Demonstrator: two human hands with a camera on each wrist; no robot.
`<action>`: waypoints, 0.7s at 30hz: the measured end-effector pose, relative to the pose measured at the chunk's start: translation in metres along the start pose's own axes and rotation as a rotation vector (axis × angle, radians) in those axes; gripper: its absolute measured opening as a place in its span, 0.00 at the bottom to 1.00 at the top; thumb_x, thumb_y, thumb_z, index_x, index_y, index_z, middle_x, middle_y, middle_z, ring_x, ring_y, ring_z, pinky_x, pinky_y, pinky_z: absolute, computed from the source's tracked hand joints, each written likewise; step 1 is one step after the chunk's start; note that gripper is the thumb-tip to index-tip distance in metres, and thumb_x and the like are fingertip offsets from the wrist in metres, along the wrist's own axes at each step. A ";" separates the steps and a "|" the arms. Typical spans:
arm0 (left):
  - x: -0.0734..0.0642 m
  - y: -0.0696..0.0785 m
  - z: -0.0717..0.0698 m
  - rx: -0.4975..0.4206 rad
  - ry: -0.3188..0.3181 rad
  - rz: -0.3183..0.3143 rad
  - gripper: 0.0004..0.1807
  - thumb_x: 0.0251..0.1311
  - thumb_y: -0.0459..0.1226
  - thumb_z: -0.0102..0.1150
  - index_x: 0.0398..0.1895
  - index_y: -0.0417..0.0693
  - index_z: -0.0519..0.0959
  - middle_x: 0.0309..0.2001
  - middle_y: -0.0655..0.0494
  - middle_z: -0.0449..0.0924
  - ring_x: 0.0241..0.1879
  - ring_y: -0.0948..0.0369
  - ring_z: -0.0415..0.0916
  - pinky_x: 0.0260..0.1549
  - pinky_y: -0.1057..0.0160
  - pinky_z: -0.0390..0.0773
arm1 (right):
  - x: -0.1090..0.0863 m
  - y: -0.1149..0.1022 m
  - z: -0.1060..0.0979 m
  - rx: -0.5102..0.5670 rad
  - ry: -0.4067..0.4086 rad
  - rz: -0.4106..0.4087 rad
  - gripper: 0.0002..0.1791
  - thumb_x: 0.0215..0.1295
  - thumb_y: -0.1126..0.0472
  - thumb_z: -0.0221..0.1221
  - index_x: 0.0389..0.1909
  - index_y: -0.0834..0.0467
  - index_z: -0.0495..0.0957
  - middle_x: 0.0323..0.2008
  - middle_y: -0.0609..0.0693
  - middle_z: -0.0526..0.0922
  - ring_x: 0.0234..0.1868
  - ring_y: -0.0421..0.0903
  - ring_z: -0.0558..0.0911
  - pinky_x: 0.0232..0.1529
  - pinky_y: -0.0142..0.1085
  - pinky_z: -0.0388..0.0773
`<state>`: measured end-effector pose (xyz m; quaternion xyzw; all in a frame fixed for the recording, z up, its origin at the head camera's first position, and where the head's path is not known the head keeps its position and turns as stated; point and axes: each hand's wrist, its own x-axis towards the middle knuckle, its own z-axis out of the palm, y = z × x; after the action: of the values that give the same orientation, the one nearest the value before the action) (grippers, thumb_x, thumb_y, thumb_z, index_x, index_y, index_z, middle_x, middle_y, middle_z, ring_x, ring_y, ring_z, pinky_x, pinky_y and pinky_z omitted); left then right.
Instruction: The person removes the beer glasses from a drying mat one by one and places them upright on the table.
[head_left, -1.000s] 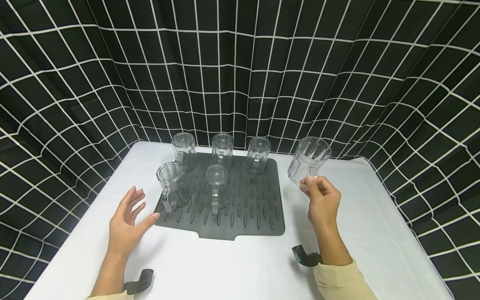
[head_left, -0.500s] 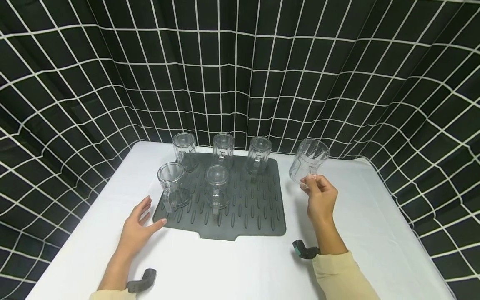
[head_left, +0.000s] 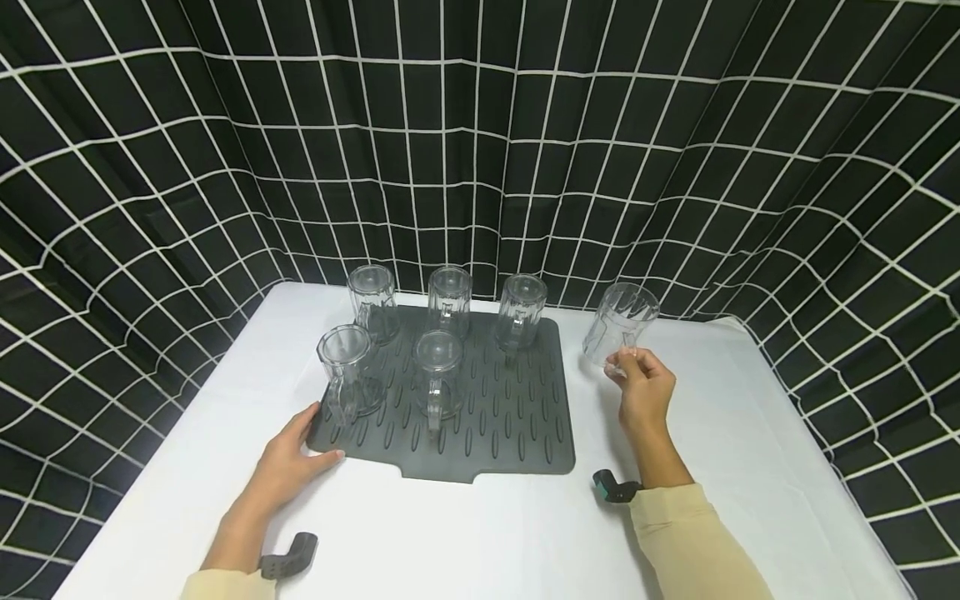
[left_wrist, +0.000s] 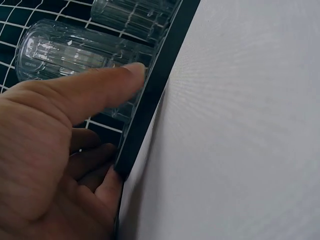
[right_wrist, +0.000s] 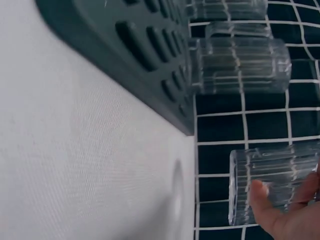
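Observation:
My right hand (head_left: 647, 392) pinches the handle of a clear glass mug (head_left: 621, 318), held mouth up to the right of the mat. A gap shows between the mug (right_wrist: 280, 165) and the white tabletop in the right wrist view. My left hand (head_left: 288, 462) is at the front left corner of a dark grey drying mat (head_left: 510, 417), fingers at its left edge and thumb near its front edge. In the left wrist view the thumb (left_wrist: 107, 85) extends alongside the mat's edge. Several similar mugs stand upside down on the mat, including a front left mug (head_left: 348, 367) nearest that hand.
Behind the front mugs, a back row holds a left mug (head_left: 373, 300), a middle mug (head_left: 450, 300) and a right mug (head_left: 521, 308). A black curtain (head_left: 480, 150) with a white grid surrounds the back and sides of the white table (head_left: 480, 542).
My left hand has moved right and down in the head view, to the mat's corner. My right hand still holds the mug, which has shifted only slightly.

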<state>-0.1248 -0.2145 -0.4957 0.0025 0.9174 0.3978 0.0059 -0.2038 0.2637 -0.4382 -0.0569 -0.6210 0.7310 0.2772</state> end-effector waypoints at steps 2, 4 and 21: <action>0.002 0.001 0.000 0.014 0.008 0.012 0.51 0.52 0.44 0.70 0.74 0.37 0.52 0.71 0.35 0.54 0.67 0.36 0.53 0.63 0.36 0.56 | 0.006 0.004 0.000 0.003 -0.004 -0.003 0.12 0.68 0.70 0.55 0.29 0.78 0.73 0.26 0.56 0.80 0.31 0.48 0.80 0.39 0.41 0.85; 0.003 0.002 0.001 0.025 0.016 0.022 0.50 0.52 0.43 0.70 0.74 0.37 0.53 0.71 0.35 0.54 0.67 0.36 0.53 0.63 0.36 0.56 | 0.011 0.007 0.000 -0.001 -0.006 -0.005 0.11 0.68 0.70 0.55 0.28 0.76 0.74 0.26 0.55 0.80 0.31 0.48 0.80 0.39 0.41 0.85; 0.001 0.004 0.002 0.058 0.005 -0.013 0.49 0.53 0.42 0.70 0.74 0.38 0.53 0.71 0.37 0.53 0.68 0.37 0.52 0.64 0.37 0.55 | 0.025 0.040 -0.005 -0.043 0.037 0.117 0.09 0.66 0.73 0.53 0.27 0.74 0.74 0.25 0.54 0.79 0.32 0.47 0.78 0.31 0.36 0.84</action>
<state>-0.1256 -0.2105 -0.4937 -0.0044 0.9286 0.3711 0.0059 -0.2358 0.2773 -0.4703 -0.1125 -0.6269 0.7314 0.2438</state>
